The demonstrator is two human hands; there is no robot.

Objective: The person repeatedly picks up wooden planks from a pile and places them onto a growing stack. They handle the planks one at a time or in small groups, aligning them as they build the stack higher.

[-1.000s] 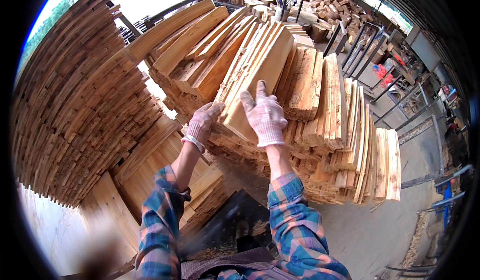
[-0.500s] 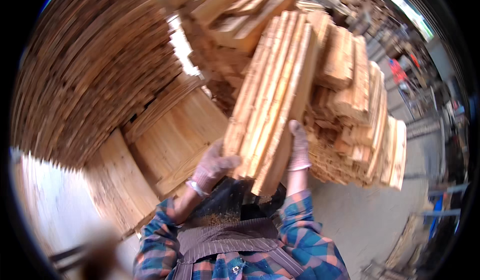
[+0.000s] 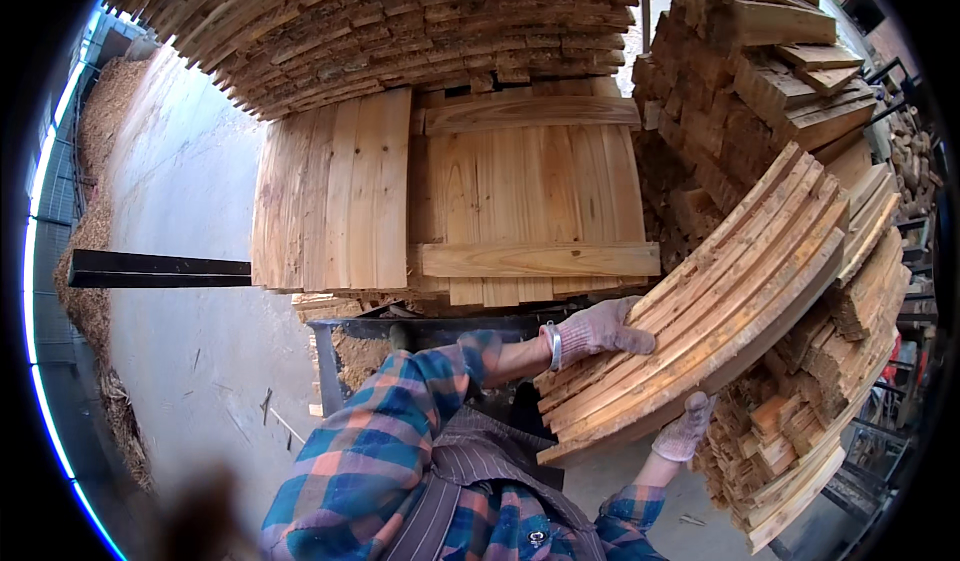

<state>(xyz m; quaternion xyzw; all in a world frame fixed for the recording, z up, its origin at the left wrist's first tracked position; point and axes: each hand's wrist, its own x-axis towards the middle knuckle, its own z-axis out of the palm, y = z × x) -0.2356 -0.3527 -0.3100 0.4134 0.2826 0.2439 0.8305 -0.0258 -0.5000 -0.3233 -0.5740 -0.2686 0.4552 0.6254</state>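
I clamp the slats [image 3: 700,306] btwn left hand [image 3: 598,329] on top & right hand [image 3: 684,429] underneath; best keep both palms flat, bundle level, ends squared.

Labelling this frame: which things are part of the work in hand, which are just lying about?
In hand:
left hand on top of the plank bundle
right hand under the bundle

Lying about:
flat boards
plank stacks
black beam
sawdust
concrete floor
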